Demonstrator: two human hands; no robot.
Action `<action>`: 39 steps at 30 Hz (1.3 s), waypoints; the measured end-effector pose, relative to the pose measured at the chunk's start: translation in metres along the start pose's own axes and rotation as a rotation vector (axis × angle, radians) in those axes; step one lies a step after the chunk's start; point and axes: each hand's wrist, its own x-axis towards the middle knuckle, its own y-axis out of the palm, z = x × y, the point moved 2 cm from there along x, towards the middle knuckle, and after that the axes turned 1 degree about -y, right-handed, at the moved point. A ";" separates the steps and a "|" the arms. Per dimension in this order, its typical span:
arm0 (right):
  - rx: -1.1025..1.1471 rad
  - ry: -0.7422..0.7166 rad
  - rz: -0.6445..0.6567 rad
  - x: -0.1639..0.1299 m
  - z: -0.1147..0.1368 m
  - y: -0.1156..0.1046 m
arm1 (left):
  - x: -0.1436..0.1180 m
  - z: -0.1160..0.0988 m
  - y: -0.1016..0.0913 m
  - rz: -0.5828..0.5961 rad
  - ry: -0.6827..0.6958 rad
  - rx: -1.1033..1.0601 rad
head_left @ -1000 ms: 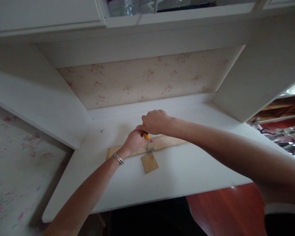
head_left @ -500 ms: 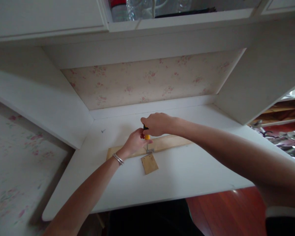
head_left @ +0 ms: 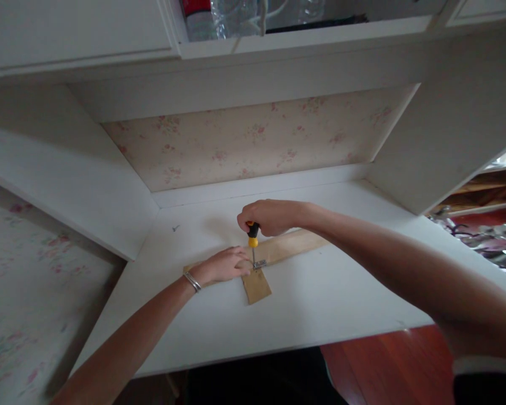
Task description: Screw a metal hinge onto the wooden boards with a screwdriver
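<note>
Right hand [head_left: 270, 216]: grip closed on upright screwdriver [head_left: 253, 236] over hinge [head_left: 259, 264]; left hand [head_left: 225, 265]: flat, open, on wood strip [head_left: 290, 244]; worktop [head_left: 320, 298] bare toward front edge.

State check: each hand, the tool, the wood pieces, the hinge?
right hand: closed around the screwdriver handle
screwdriver: upright, tip down at the hinge
hinge: flat, joining strip and small piece
left hand: flat on the wooden strip
wooden strip: lying flat on the shelf
small wooden piece: flat, beside the strip
</note>
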 end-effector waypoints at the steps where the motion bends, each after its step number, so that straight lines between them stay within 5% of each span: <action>1: -0.002 0.009 0.009 0.002 0.001 0.000 | -0.002 -0.002 0.002 0.002 0.014 0.017; 8: -0.138 0.256 -0.054 0.014 0.007 0.006 | -0.008 -0.007 0.019 -0.150 0.001 0.056; 15: 0.010 0.008 0.032 0.015 0.017 0.003 | -0.005 -0.004 0.027 -0.259 -0.003 0.013; 21: -0.252 0.491 -0.062 0.022 0.015 0.005 | -0.005 -0.007 0.036 -0.367 -0.042 -0.005; 28: -0.174 0.274 0.121 0.028 0.016 -0.006 | -0.005 -0.018 0.049 -0.489 -0.141 0.044; 34: -0.252 0.407 0.134 0.032 0.017 -0.004 | -0.007 -0.021 0.050 -0.501 -0.137 0.078; 39: -0.184 0.172 0.155 0.034 0.019 -0.002 | -0.007 -0.021 0.050 -0.490 -0.138 0.063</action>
